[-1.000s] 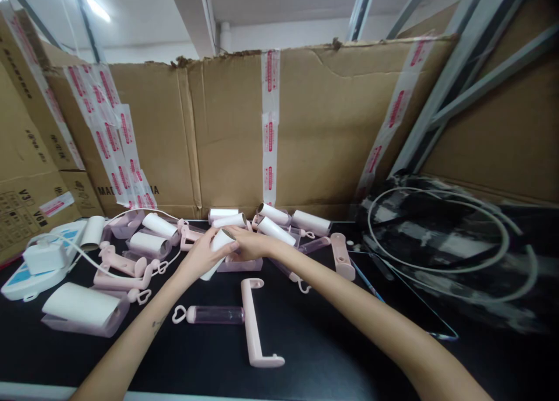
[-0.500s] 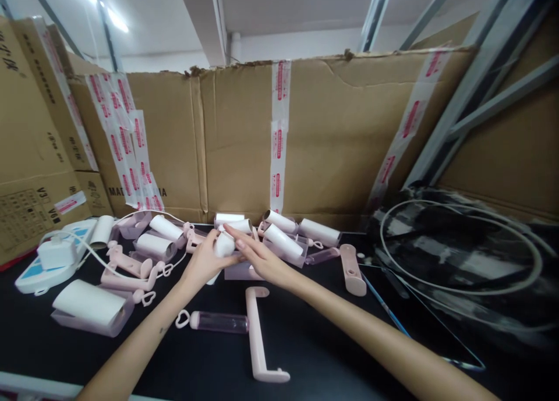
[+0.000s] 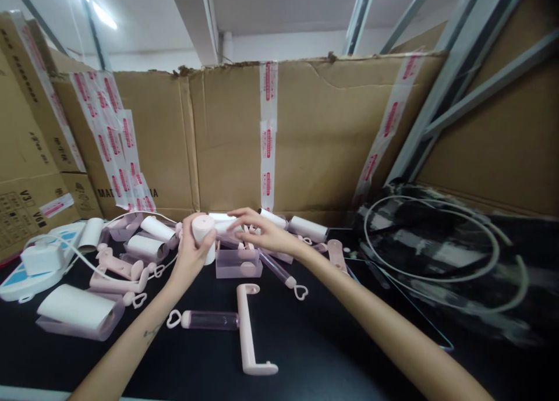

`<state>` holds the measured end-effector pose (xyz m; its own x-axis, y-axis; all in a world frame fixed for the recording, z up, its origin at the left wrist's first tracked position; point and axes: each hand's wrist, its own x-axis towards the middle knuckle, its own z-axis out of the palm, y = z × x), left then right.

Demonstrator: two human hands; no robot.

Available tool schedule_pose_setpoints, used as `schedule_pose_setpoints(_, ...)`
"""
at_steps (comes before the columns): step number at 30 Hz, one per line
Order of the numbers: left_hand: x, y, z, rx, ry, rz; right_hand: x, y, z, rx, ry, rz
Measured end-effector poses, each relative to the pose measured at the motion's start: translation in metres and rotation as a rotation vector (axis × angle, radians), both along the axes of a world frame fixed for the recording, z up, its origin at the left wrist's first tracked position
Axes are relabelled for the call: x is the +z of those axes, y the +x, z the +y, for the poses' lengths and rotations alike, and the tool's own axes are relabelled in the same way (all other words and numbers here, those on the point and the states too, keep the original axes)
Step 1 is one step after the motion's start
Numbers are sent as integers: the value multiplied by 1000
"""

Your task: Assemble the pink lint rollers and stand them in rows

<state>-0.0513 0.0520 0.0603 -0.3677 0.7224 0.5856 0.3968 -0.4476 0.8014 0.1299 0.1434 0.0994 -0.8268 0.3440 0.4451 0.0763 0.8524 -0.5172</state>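
Note:
My left hand (image 3: 193, 241) is wrapped around a white paper roll (image 3: 209, 254), the kind used on lint rollers, with a pale pink round end facing me. To its right, my right hand (image 3: 262, 229) hovers over the group of rolls, fingers bent and apart; whether its fingertips touch a roll behind them cannot be seen. Below the hands sits a clear purple cover (image 3: 236, 264). A purple tube with a heart-shaped loop (image 3: 279, 270) lies beside it. Closer to me are a pink U-shaped handle (image 3: 247, 337) and another purple tube (image 3: 209, 320).
More rolls in purple covers lie left, such as a large roll (image 3: 81, 307), with pink handles (image 3: 117, 281). A white power strip (image 3: 43, 261) with a cable is at the far left. Cardboard (image 3: 227, 139) walls the back. A coiled white cable (image 3: 430, 200) and dark plastic lie right.
My hands have separated: the left now holds the roll alone, turned end-on and slightly left. The right has let go and opened. The heart-loop tube by the cover now shows. The view shifted slightly.

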Motion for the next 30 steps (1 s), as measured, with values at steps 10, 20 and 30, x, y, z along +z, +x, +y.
schedule_pose_setpoints(10,10,-2,-2,-195,26,-630,-28,-15,18,100,403,-581)
schedule_pose_setpoints(20,6,4,-4,-293,-6,-710,-26,-8,24,82,86,-342)
schedule_pose_setpoints(30,-9,28,-19,-174,89,-36,-45,5,-41,-238,-476,377)
